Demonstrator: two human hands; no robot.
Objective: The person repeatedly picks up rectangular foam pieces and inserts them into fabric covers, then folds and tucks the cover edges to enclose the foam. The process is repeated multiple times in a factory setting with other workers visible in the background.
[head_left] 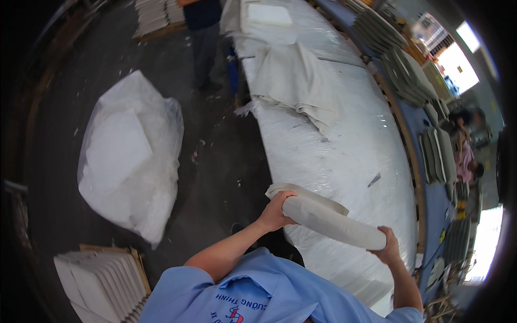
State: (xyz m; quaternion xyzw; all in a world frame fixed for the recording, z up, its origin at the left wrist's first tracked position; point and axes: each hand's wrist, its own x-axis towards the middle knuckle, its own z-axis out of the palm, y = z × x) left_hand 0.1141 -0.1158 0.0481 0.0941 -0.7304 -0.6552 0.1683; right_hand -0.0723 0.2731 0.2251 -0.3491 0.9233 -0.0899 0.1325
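Observation:
Between my two hands is a pale beige, fabric-covered cushion (336,223), held tilted over the near end of a plastic-wrapped table (350,161). My left hand (276,212) closes round its left end, where a loose fabric edge folds back. At the right end, the fingers of my right hand (386,246) grip the cushion, partly hidden behind it. Farther up the table lies a crumpled heap of beige fabric (293,78). A white foam pad (269,15) rests at the table's far end.
Left of me on the dark floor stands a big clear bag (129,145) of white foam. Stacked pale cushions (102,282) sit at lower left. A person (204,40) stands beyond the table's left side. Grey-green cushion stacks (406,75) line a blue surface on the right, with people beyond.

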